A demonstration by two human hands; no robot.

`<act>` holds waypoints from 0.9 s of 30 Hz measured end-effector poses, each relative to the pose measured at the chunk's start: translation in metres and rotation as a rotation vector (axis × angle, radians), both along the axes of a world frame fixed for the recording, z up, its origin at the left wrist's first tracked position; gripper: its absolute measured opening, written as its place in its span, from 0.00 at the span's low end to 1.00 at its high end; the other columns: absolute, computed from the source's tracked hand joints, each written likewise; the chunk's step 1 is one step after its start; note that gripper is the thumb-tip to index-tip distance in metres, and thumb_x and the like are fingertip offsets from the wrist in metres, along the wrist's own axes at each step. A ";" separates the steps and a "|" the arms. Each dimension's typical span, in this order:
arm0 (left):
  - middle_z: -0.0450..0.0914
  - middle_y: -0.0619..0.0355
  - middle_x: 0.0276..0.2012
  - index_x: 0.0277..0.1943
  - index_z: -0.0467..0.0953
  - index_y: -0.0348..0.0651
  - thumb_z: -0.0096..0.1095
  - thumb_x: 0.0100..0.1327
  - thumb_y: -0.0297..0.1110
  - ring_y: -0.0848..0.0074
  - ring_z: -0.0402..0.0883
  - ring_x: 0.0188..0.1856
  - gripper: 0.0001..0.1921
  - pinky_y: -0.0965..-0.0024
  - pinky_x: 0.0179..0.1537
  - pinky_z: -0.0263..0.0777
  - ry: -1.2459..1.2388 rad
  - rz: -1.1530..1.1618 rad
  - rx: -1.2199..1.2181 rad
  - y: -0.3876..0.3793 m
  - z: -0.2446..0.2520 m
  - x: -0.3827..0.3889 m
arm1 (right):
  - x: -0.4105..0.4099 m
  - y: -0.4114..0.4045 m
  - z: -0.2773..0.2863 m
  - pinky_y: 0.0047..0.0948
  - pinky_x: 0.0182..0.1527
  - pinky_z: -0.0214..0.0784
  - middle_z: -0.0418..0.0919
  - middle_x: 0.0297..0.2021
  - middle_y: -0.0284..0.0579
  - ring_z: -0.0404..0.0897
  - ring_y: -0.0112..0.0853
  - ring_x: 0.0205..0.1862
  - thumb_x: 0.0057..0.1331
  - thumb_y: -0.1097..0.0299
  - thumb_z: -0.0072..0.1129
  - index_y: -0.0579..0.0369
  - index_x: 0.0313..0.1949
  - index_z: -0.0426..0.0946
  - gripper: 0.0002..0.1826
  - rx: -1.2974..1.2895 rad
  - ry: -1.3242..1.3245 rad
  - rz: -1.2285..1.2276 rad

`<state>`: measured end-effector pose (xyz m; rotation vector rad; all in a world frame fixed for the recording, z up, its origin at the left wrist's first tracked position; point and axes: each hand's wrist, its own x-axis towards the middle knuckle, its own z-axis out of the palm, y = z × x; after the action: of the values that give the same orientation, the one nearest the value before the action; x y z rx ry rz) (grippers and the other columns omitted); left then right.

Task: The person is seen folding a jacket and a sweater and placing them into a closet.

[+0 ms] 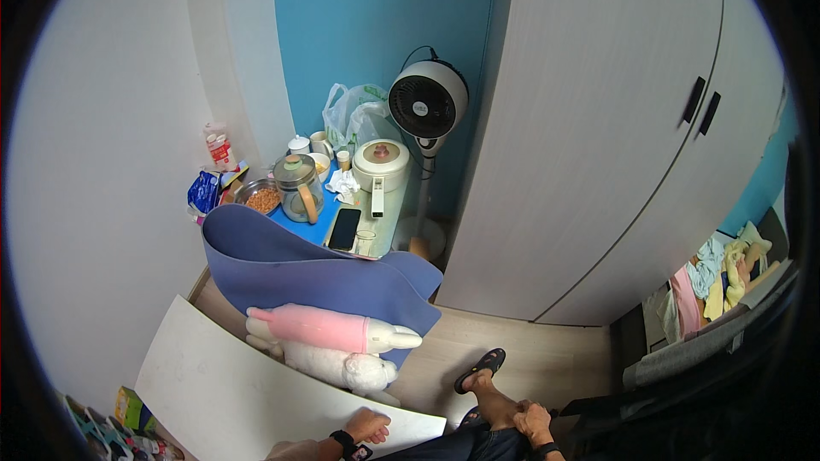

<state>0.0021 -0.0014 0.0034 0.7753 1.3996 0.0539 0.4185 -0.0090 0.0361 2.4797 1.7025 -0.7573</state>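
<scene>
My left hand (368, 426) rests over the near right part of a white tabletop (243, 390), fingers loosely curled, with a dark band on the wrist; whether anything lies in it I cannot tell. My right hand (533, 421) is on my bare lower leg by the knee, its fingers bent against the skin. Beyond the white tabletop lie a plush toy in a pink cover (320, 328) and a white plush dog (339, 368), side by side. Behind them a blue-purple mat (320, 282) stands loosely curled.
A small table holds a glass kettle (298, 195), a lidded white electric pot (380, 166), a black phone (345, 228) and a bowl of nuts or beans (262, 197). Beside it stands a fan (428, 102). A wardrobe (589, 141) rises at the right; clothes (724, 282) lie beyond.
</scene>
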 end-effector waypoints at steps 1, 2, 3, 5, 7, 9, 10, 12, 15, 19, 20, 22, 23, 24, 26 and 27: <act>0.83 0.51 0.25 0.31 0.81 0.32 0.55 0.57 0.47 0.72 0.82 0.23 0.21 0.73 0.25 0.73 0.008 -0.004 -0.005 0.001 0.001 0.001 | 0.001 0.000 -0.001 0.43 0.52 0.72 0.81 0.42 0.54 0.79 0.51 0.47 0.51 0.54 0.56 0.43 0.46 0.79 0.22 -0.003 -0.002 0.003; 0.83 0.51 0.25 0.31 0.81 0.33 0.55 0.58 0.47 0.72 0.82 0.24 0.21 0.73 0.25 0.73 0.016 -0.008 -0.010 0.001 0.001 0.001 | 0.001 0.000 -0.002 0.43 0.52 0.72 0.81 0.42 0.54 0.79 0.51 0.47 0.51 0.54 0.56 0.43 0.46 0.79 0.22 -0.002 -0.002 0.003; 0.83 0.51 0.25 0.31 0.81 0.33 0.55 0.58 0.47 0.72 0.82 0.24 0.21 0.73 0.25 0.73 0.016 -0.007 -0.011 0.001 0.000 0.001 | 0.001 0.000 -0.001 0.42 0.52 0.72 0.81 0.43 0.54 0.79 0.51 0.47 0.51 0.53 0.56 0.43 0.46 0.79 0.22 -0.008 -0.006 0.009; 0.83 0.51 0.25 0.31 0.81 0.32 0.54 0.58 0.47 0.72 0.82 0.24 0.22 0.73 0.25 0.73 0.026 -0.004 -0.013 0.000 -0.002 0.001 | 0.000 0.000 0.001 0.42 0.52 0.72 0.81 0.43 0.53 0.79 0.50 0.47 0.52 0.53 0.56 0.43 0.47 0.79 0.22 -0.013 -0.010 0.017; 0.83 0.51 0.25 0.31 0.81 0.32 0.54 0.58 0.48 0.72 0.82 0.24 0.22 0.73 0.26 0.73 0.026 -0.004 -0.009 0.000 -0.001 0.001 | -0.001 0.000 0.005 0.43 0.52 0.72 0.81 0.43 0.53 0.79 0.51 0.48 0.52 0.52 0.57 0.43 0.47 0.79 0.22 -0.004 0.007 0.020; 0.83 0.51 0.25 0.31 0.81 0.32 0.54 0.58 0.48 0.72 0.82 0.24 0.22 0.72 0.26 0.73 0.027 -0.005 -0.005 0.000 0.002 0.001 | -0.003 0.000 0.006 0.43 0.52 0.72 0.81 0.43 0.53 0.79 0.50 0.48 0.52 0.52 0.57 0.42 0.47 0.79 0.23 -0.005 0.006 0.011; 0.83 0.51 0.25 0.31 0.81 0.32 0.54 0.58 0.47 0.72 0.82 0.24 0.22 0.73 0.25 0.73 0.027 -0.003 -0.006 0.001 0.004 0.001 | -0.003 0.000 0.006 0.43 0.52 0.72 0.81 0.43 0.52 0.78 0.50 0.48 0.52 0.51 0.58 0.42 0.47 0.79 0.23 -0.007 0.005 0.003; 0.83 0.51 0.25 0.31 0.81 0.32 0.55 0.58 0.47 0.72 0.82 0.24 0.22 0.73 0.25 0.73 0.027 -0.002 -0.006 0.001 0.005 0.002 | -0.001 0.000 0.003 0.43 0.52 0.72 0.81 0.44 0.52 0.78 0.50 0.48 0.51 0.51 0.58 0.42 0.47 0.79 0.23 -0.010 0.005 -0.001; 0.83 0.51 0.25 0.31 0.81 0.32 0.55 0.58 0.47 0.72 0.82 0.23 0.22 0.73 0.24 0.73 0.019 0.008 0.002 0.000 0.003 0.001 | -0.002 0.001 0.004 0.43 0.52 0.72 0.81 0.44 0.53 0.78 0.50 0.49 0.51 0.51 0.58 0.42 0.46 0.80 0.23 -0.013 0.008 -0.008; 0.83 0.51 0.25 0.31 0.81 0.32 0.55 0.58 0.47 0.72 0.82 0.23 0.21 0.73 0.24 0.72 0.018 0.005 0.012 0.000 0.005 0.001 | -0.003 0.000 0.006 0.43 0.52 0.72 0.81 0.43 0.53 0.79 0.51 0.48 0.51 0.53 0.57 0.42 0.46 0.80 0.22 0.014 0.002 0.006; 0.83 0.51 0.24 0.31 0.81 0.32 0.55 0.58 0.47 0.72 0.82 0.23 0.21 0.73 0.24 0.72 0.019 0.002 0.017 0.000 0.006 0.001 | -0.003 0.000 0.007 0.43 0.52 0.72 0.81 0.43 0.53 0.79 0.51 0.48 0.51 0.53 0.57 0.42 0.46 0.80 0.22 0.014 0.002 0.006; 0.83 0.51 0.24 0.30 0.81 0.32 0.55 0.58 0.47 0.72 0.82 0.23 0.21 0.73 0.24 0.72 0.019 0.005 0.015 0.000 0.007 0.001 | -0.004 0.000 0.009 0.43 0.52 0.72 0.81 0.42 0.53 0.79 0.51 0.47 0.51 0.54 0.57 0.43 0.45 0.81 0.21 0.025 0.002 0.002; 0.83 0.51 0.24 0.30 0.81 0.32 0.55 0.58 0.47 0.72 0.82 0.23 0.21 0.73 0.24 0.72 0.018 0.007 0.013 0.000 0.007 0.001 | -0.005 0.000 0.009 0.43 0.52 0.72 0.81 0.42 0.53 0.79 0.51 0.47 0.51 0.54 0.57 0.43 0.45 0.81 0.21 0.025 0.002 0.002; 0.83 0.51 0.24 0.30 0.81 0.32 0.55 0.58 0.47 0.72 0.82 0.23 0.21 0.73 0.24 0.72 0.018 0.008 0.013 0.000 0.006 0.001 | -0.005 0.000 0.009 0.43 0.52 0.72 0.81 0.42 0.53 0.79 0.51 0.47 0.51 0.54 0.56 0.43 0.44 0.81 0.21 0.032 0.001 0.006; 0.83 0.51 0.25 0.30 0.81 0.32 0.55 0.58 0.47 0.72 0.82 0.23 0.21 0.73 0.24 0.72 0.029 0.005 0.001 0.000 0.002 0.001 | -0.004 -0.001 0.008 0.43 0.52 0.72 0.81 0.41 0.53 0.79 0.51 0.47 0.51 0.54 0.56 0.43 0.44 0.81 0.20 0.038 0.000 0.011; 0.83 0.51 0.25 0.30 0.81 0.32 0.55 0.58 0.47 0.72 0.82 0.23 0.21 0.73 0.24 0.72 0.028 0.004 0.001 0.000 0.001 0.002 | -0.003 -0.001 0.006 0.43 0.52 0.72 0.81 0.42 0.54 0.79 0.50 0.47 0.51 0.54 0.56 0.43 0.44 0.81 0.21 0.028 0.006 0.005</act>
<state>0.0037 -0.0015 0.0045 0.7767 1.4282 0.0472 0.4153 -0.0096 0.0426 2.4931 1.7330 -0.7461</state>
